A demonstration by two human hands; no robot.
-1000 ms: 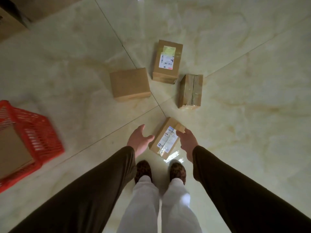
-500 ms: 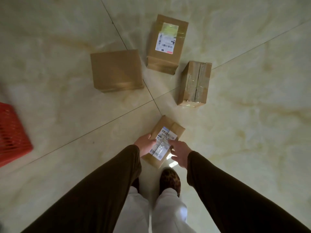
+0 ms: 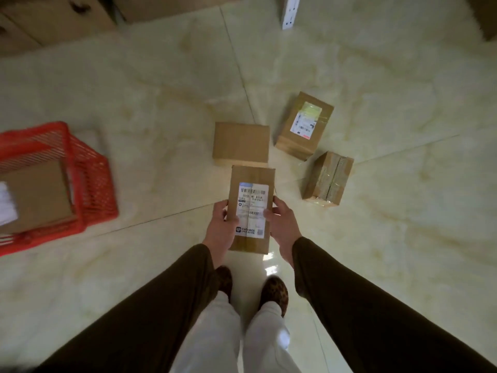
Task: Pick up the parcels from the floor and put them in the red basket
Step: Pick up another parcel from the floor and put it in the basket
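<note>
A brown labelled parcel (image 3: 252, 181) is held above the floor in front of me, white shipping label facing up. My left hand (image 3: 222, 224) grips its left side and my right hand (image 3: 283, 224) grips its right side. Three more cardboard parcels lie on the floor beyond it: a plain one (image 3: 241, 142), one with a white label and yellow tape (image 3: 305, 125), and a taped one (image 3: 328, 179) to the right. The red basket (image 3: 91, 179) stands at the left with a brown parcel (image 3: 37, 195) inside.
Large cardboard boxes (image 3: 53, 17) line the far left wall. A white upright object (image 3: 290, 12) stands at the back. My feet (image 3: 250, 289) are on the glossy tiled floor (image 3: 403, 238) just below the held parcel.
Both hands closed on the labelled parcel and lifted it off the floor. The view rose and swung, bringing the red basket back into sight at the left.
</note>
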